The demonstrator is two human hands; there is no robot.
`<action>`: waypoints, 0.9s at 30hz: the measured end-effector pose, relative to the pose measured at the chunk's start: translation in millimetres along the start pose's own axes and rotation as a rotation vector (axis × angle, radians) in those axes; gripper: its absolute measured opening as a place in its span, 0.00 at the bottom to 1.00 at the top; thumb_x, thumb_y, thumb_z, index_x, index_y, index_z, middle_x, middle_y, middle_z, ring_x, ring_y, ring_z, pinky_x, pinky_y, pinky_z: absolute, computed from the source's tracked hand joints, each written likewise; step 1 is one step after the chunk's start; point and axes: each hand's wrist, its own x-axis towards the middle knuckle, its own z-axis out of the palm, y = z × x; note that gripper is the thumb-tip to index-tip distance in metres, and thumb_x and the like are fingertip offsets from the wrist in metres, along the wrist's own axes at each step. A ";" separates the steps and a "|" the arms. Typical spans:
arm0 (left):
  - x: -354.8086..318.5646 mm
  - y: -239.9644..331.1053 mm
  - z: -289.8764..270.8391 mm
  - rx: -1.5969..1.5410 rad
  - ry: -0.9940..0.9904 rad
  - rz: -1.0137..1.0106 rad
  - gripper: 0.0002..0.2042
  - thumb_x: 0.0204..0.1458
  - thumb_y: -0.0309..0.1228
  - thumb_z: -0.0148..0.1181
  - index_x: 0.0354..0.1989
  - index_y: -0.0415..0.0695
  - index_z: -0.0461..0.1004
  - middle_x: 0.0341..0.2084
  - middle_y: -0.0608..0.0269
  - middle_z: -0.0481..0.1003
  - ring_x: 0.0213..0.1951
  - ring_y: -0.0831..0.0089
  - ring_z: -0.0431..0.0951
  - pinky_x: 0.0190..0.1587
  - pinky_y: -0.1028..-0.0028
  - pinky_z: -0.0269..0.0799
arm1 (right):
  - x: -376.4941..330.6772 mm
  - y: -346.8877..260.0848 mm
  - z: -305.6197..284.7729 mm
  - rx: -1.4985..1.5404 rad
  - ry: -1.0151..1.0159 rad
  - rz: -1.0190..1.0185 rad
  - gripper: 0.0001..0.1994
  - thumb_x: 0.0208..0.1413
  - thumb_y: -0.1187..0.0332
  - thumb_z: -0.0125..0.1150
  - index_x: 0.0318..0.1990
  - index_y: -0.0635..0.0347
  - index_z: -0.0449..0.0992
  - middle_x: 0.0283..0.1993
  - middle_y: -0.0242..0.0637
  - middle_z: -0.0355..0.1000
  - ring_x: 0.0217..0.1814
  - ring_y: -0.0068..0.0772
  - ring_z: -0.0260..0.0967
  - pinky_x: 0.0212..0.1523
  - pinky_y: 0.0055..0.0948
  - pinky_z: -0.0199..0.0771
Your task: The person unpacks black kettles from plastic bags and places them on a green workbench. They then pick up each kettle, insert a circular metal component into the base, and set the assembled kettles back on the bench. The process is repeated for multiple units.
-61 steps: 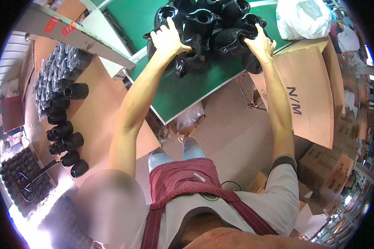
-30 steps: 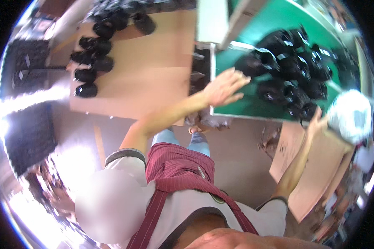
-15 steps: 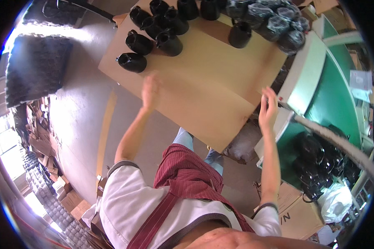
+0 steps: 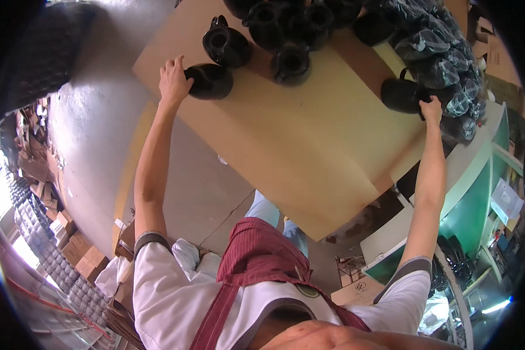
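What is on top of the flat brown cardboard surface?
Round-bodied black pitchers rest on the cardboard, one at the left hand, another at the right hand. Dark vessels in clear plastic crowd its right edge; anything beneath them is hidden.

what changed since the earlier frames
The jug pile on the green table has been let go; the view swung left to the cardboard surface. The left hand now touches a black jug; the right hand has taken hold of a second jug. Bagged jugs stay on the cardboard surface.
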 end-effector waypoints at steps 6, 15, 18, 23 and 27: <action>6.5 24.7 -9.6 0.201 0.435 0.527 0.36 0.50 0.23 0.61 0.71 0.51 0.59 0.58 0.59 0.68 0.65 0.58 0.65 0.68 0.60 0.60 | -107.5 -90.8 -27.0 0.047 -0.047 -0.700 0.22 0.37 0.80 0.61 0.46 0.59 0.75 0.58 0.48 0.69 0.65 0.53 0.65 0.62 0.42 0.68; 39.5 43.0 -9.1 0.274 0.091 0.820 0.35 0.48 0.19 0.59 0.68 0.38 0.56 0.48 0.50 0.75 0.57 0.61 0.73 0.69 0.63 0.57 | -218.6 -276.9 -11.0 -0.209 0.202 -1.691 0.30 0.61 0.71 0.51 0.72 0.42 0.58 0.70 0.40 0.62 0.78 0.38 0.50 0.78 0.46 0.46; 36.5 51.8 -9.6 0.141 0.237 0.883 0.26 0.47 0.20 0.59 0.56 0.35 0.61 0.27 0.56 0.75 0.39 0.62 0.79 0.60 0.68 0.66 | -225.4 -291.4 8.2 -0.168 0.207 -1.656 0.34 0.60 0.73 0.51 0.74 0.40 0.53 0.51 0.37 0.71 0.64 0.36 0.64 0.77 0.47 0.48; 19.4 96.8 -53.7 0.144 -0.078 0.635 0.44 0.38 0.21 0.65 0.68 0.36 0.52 0.25 0.52 0.78 0.28 0.55 0.80 0.43 0.60 0.76 | -257.0 -281.2 6.2 -0.118 0.129 -1.590 0.38 0.58 0.75 0.50 0.76 0.41 0.49 0.29 0.35 0.71 0.39 0.36 0.73 0.71 0.50 0.56; 40.1 135.2 -58.5 0.143 -0.207 0.523 0.57 0.39 0.27 0.69 0.76 0.39 0.34 0.29 0.44 0.80 0.31 0.49 0.82 0.36 0.57 0.79 | -256.9 -273.1 -72.9 -0.375 -0.495 -1.015 0.54 0.51 0.76 0.61 0.77 0.53 0.26 0.34 0.52 0.80 0.36 0.51 0.79 0.56 0.60 0.67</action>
